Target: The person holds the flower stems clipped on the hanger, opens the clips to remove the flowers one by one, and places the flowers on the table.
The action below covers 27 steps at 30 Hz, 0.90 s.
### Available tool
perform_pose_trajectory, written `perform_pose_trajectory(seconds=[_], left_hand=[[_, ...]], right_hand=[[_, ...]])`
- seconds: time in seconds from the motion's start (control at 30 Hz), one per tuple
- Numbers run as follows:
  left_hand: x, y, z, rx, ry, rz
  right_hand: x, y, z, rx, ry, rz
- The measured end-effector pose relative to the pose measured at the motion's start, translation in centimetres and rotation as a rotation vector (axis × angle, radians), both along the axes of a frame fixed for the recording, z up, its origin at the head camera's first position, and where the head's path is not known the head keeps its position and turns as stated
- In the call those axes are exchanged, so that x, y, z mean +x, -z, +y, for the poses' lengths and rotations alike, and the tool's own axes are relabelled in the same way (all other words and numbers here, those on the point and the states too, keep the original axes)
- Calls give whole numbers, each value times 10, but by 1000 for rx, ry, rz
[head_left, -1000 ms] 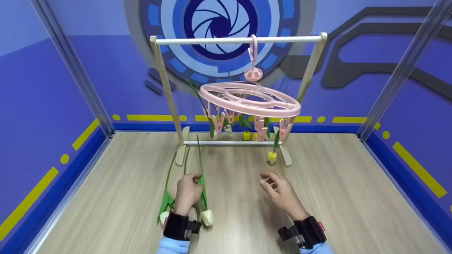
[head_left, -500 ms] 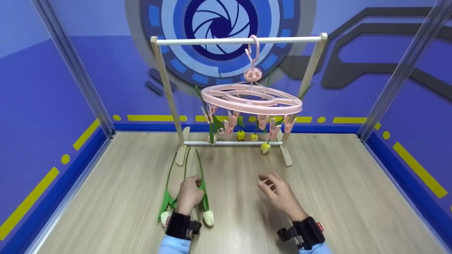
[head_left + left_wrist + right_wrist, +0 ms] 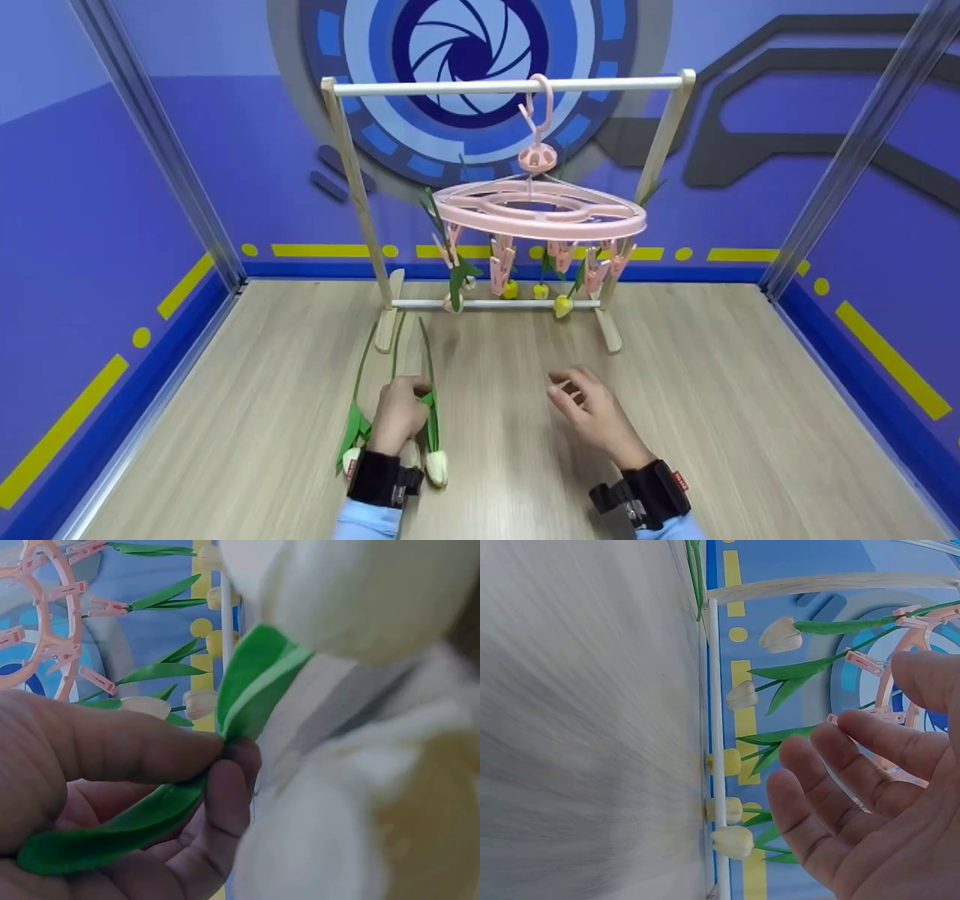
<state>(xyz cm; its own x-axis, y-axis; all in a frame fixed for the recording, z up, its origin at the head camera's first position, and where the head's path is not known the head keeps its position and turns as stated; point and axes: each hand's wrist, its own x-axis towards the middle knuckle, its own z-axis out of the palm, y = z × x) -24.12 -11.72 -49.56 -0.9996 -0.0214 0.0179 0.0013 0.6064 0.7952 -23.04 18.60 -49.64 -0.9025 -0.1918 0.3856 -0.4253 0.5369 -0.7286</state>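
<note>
My left hand [image 3: 401,414] pinches a white artificial tulip [image 3: 437,469] by its leaves and stem, low over the table. In the left wrist view the tulip's green leaf [image 3: 112,832] passes between thumb and fingertips, and pale blooms blur close to the camera. Other white tulips [image 3: 352,459] lie beside and partly under this hand. My right hand [image 3: 596,416] holds nothing, its fingers loosely bent above the table. Ahead, a pink round clip hanger [image 3: 540,225] carries white and yellow tulips head down in its clothespins [image 3: 501,274].
The hanger hooks over the top bar [image 3: 450,88] of a wooden rack [image 3: 352,180]. Yellow tulips [image 3: 562,306] hang near the rack's lower bar [image 3: 480,304]. Blue printed walls [image 3: 90,225] enclose the table on three sides.
The hanger has swung and turned, and its clothespins and tulips have shifted. My left hand with the tulip has moved only slightly. The right hand has stayed nearly still.
</note>
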Motion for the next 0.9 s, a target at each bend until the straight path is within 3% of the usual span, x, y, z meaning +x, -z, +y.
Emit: perform_pose_trajectory(seconds=[0.33,0.6,0.9], left_hand=[[3,-6,-7,-31,32,-40],[8,-12,-11,-94,40,-27],[17,-28,-10,-131,80,6]], right_hand=[[-1,0,0,7,-13,-3],[-1,0,1,6,-24,1],[0,-4,3,10,-18,29]])
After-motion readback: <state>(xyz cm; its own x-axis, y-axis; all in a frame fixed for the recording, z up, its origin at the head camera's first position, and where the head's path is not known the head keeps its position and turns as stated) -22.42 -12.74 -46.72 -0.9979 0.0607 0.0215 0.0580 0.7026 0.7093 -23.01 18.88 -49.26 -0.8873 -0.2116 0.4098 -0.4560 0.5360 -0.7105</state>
